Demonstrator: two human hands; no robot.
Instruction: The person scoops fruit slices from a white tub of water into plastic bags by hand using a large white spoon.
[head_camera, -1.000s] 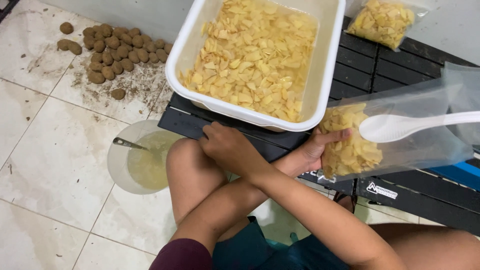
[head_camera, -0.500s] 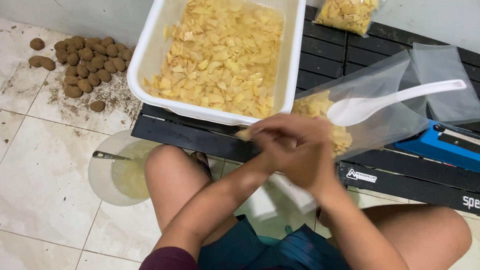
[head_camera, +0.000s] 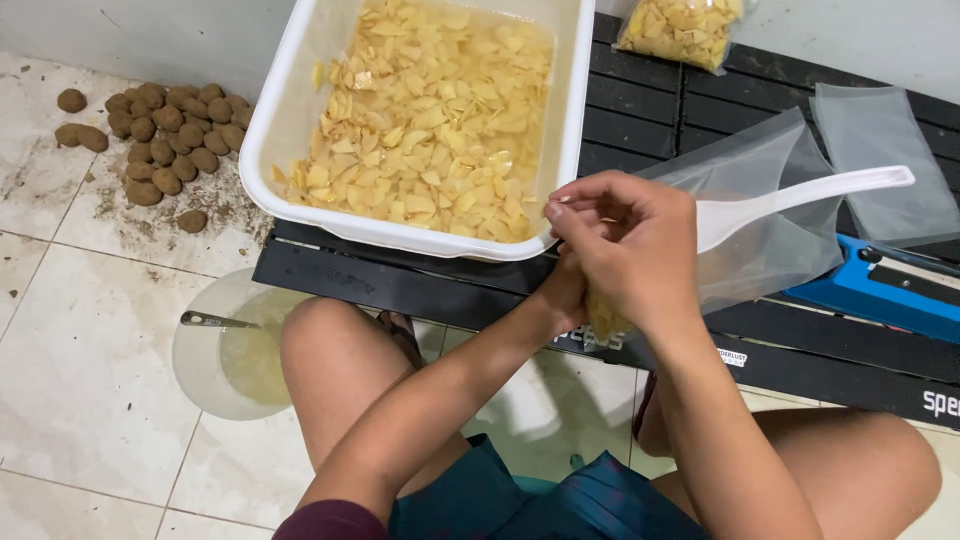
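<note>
My right hand (head_camera: 625, 240) is curled over the near end of a clear plastic bag (head_camera: 765, 215) partly filled with yellow chips (head_camera: 603, 322). Its fingers are bunched together on the bag. My left hand (head_camera: 563, 292) is under it, mostly hidden, gripping the same bag from below. A white plastic spoon (head_camera: 810, 190) lies along the bag, its handle pointing right. Just beyond my hands stands a white tub (head_camera: 262, 150) full of yellow chips (head_camera: 430, 120).
The tub rests on a black slatted pallet (head_camera: 400, 285). A filled chip bag (head_camera: 680, 25) and empty clear bags (head_camera: 885, 150) lie at the back right, beside a blue sealer (head_camera: 880, 290). A clear bowl (head_camera: 200, 365) and brown balls (head_camera: 160, 130) are on the floor at left.
My left hand left the pallet edge and went to the bag. Both hands now overlap on its near end. The bag and spoon sit more to the right.
</note>
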